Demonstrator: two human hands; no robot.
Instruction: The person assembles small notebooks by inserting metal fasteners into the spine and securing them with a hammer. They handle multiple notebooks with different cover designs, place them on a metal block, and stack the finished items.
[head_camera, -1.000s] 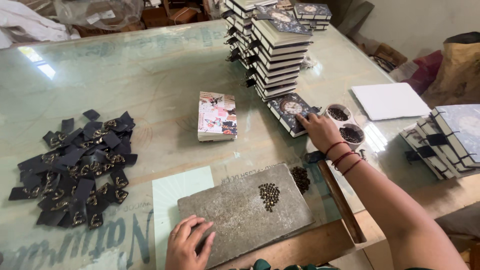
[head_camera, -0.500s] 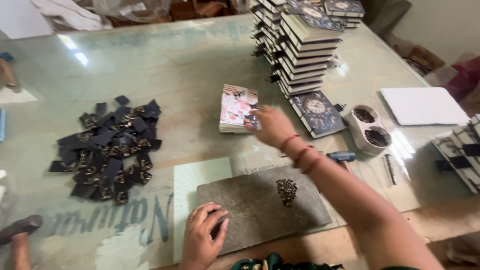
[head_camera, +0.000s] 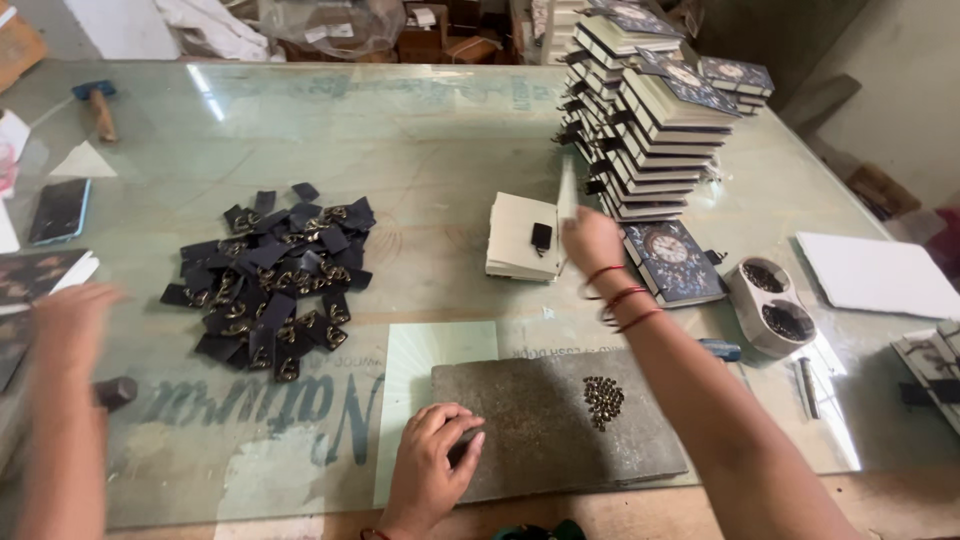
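Right hand (head_camera: 592, 240) lifting open the cover of a small cream-paged notebook with dark clasp tab (head_camera: 522, 238), mid-surface beside the stacked notebooks (head_camera: 655, 130); fingers pinching the cover edge. Left hand (head_camera: 428, 470) flat, fingers curled, on grey stone slab (head_camera: 560, 425) at near edge. Likely light, stiff-covered; best gripped at spine

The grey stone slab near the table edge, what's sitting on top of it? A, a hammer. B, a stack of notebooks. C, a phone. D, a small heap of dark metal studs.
D: a small heap of dark metal studs lies on the grey stone slab, while the left hand rests on the slab's near left part.
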